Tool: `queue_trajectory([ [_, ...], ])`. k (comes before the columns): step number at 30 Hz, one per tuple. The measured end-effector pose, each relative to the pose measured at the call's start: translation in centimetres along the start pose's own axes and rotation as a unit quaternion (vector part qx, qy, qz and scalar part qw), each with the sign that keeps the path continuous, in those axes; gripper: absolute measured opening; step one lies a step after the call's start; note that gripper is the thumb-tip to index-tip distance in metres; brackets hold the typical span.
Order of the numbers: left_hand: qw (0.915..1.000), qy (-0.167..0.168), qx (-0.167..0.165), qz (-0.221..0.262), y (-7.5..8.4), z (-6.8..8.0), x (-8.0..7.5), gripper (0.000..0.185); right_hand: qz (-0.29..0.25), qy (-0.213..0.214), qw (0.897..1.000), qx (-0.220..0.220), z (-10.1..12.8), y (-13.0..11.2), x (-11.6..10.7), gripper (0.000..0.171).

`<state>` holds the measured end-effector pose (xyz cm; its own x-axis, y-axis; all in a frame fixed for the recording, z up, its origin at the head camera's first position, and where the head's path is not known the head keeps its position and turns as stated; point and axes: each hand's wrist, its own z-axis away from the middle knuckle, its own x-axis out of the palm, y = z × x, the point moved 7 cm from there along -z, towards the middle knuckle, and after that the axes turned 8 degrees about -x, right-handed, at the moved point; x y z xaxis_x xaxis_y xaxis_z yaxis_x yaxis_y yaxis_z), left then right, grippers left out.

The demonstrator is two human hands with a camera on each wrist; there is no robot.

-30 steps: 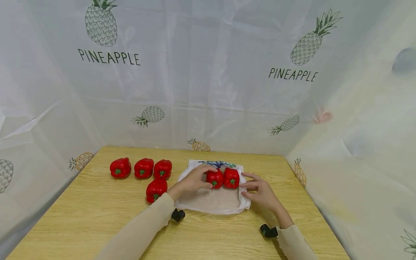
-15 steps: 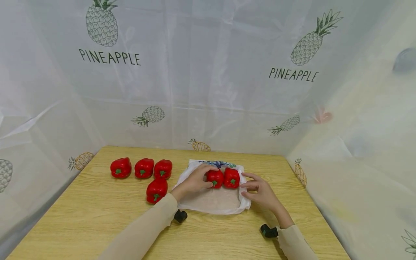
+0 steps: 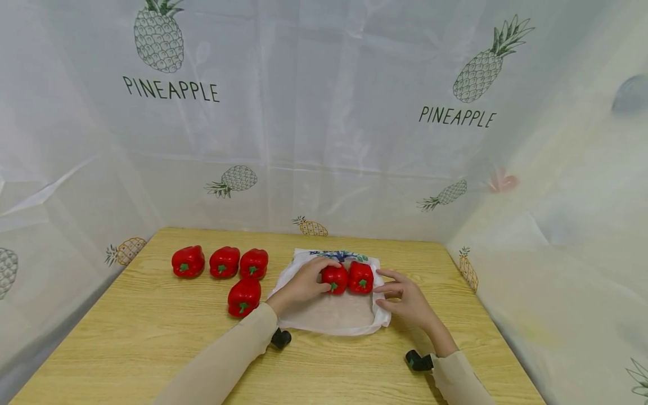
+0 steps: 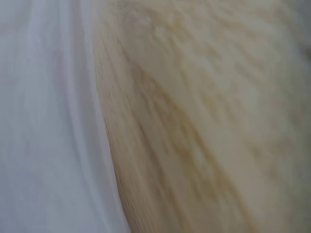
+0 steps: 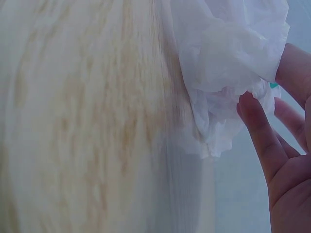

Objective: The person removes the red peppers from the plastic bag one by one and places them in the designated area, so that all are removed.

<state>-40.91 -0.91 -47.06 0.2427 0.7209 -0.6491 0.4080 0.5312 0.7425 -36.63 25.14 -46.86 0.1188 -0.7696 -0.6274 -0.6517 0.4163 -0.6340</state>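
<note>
In the head view, my left hand (image 3: 305,281) curls over a red bell pepper (image 3: 334,279), thumb on its near side and fingers over its top. That pepper lies in the mouth of a white plastic bag (image 3: 329,320). Right beside it in the bag is a second red bell pepper (image 3: 361,278). My right hand (image 3: 407,301) is at the bag's right edge, fingers spread. In the right wrist view, its fingertips (image 5: 252,109) touch the crumpled bag (image 5: 218,58). The left wrist view has only white bag (image 4: 43,121) and blurred wood, with no hand.
On the left of the wooden table (image 3: 126,332) lie several more red bell peppers: one far left (image 3: 188,262), two close together (image 3: 224,262), one nearer the left sleeve (image 3: 244,297). A white pineapple-print curtain (image 3: 324,140) encloses the back and sides.
Between one second and half a second ago, my left forearm shifted slightly right and the bag's left edge moved a little. The peppers and my right hand look unchanged.
</note>
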Motion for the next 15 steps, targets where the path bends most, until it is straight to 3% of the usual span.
queue_trajectory([
  [15,0.9999,-0.009,-0.007,0.004,0.5,1.5,-1.1,0.053,0.019,-0.001,1.0,0.003,0.0,-0.3,-0.1,0.023],
])
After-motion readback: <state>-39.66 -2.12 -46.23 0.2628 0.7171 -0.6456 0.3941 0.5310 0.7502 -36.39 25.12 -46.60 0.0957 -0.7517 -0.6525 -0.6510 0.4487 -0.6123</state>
